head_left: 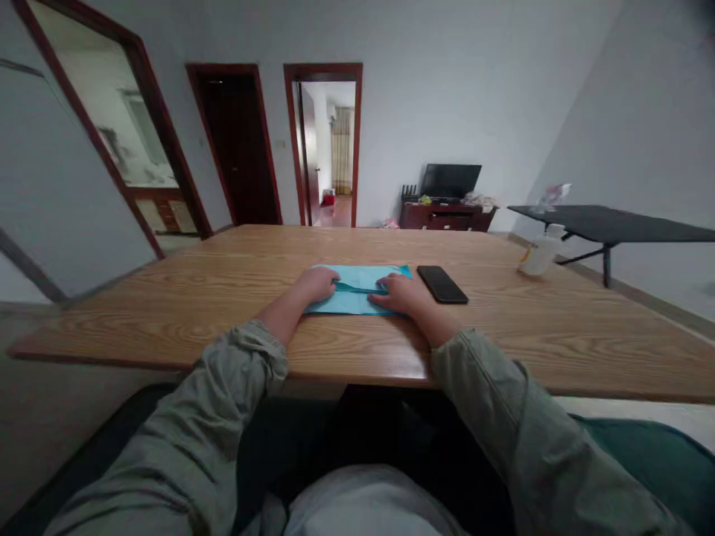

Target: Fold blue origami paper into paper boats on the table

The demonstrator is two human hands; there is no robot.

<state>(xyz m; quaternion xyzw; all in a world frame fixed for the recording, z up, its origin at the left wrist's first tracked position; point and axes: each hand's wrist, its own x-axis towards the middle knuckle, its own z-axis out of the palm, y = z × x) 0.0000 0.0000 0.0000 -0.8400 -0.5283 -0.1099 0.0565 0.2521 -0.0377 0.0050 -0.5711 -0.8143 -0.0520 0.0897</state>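
1. Blue paper (357, 290) lies flat on the surface (223, 298), partly folded: one crease shows, with further folds seemingly left.
2. Left hand (316, 284) and right hand (401, 293) press it, fingers flat, gripping nothing.
3. Phone (442, 284) at the paper's 3 o'clock.

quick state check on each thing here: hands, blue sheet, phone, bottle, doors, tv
left hand: flat on the blue sheet
right hand: pressing down on the blue sheet
blue sheet: partly folded, lying flat on the wooden table
phone: screen dark, lying flat
white bottle: upright, capped
dark door: closed
right doorway: open
tv: off
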